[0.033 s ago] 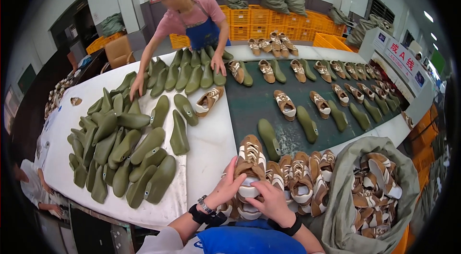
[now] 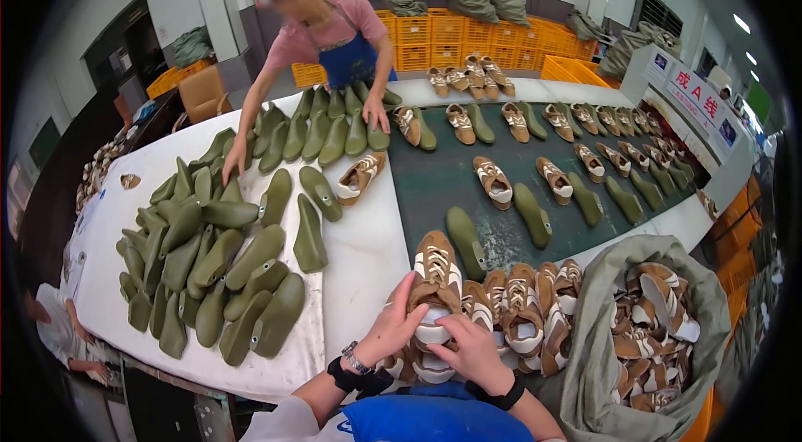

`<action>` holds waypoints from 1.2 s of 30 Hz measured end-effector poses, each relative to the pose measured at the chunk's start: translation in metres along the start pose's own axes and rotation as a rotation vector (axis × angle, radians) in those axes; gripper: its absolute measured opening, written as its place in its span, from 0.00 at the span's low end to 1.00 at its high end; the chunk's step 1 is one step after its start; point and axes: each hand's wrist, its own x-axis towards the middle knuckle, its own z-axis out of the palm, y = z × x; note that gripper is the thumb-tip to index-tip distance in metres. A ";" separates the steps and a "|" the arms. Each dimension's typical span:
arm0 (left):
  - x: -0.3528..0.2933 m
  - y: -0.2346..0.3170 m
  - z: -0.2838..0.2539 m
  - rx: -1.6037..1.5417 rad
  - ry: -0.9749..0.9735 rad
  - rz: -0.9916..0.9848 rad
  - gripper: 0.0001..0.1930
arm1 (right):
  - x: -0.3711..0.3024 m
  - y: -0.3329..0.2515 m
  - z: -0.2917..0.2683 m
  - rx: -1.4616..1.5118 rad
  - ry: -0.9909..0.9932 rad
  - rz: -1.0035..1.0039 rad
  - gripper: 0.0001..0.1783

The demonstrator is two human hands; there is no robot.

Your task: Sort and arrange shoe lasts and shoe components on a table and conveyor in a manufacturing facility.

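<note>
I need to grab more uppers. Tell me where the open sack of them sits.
In the head view the grey-green sack sits at the lower right of the table, just right of the row of brown shoes beside the person's right hand.

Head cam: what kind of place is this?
Most likely a shoe factory assembly floor. Green shoe lasts lie heaped on the white table, brown-and-white shoe uppers are lined up beside a sack full of more, and orange crates are stacked behind.
</note>
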 end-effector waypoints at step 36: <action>0.093 -0.045 -0.057 0.583 -0.469 0.003 0.27 | -0.087 0.013 -0.075 -0.133 0.309 0.299 0.12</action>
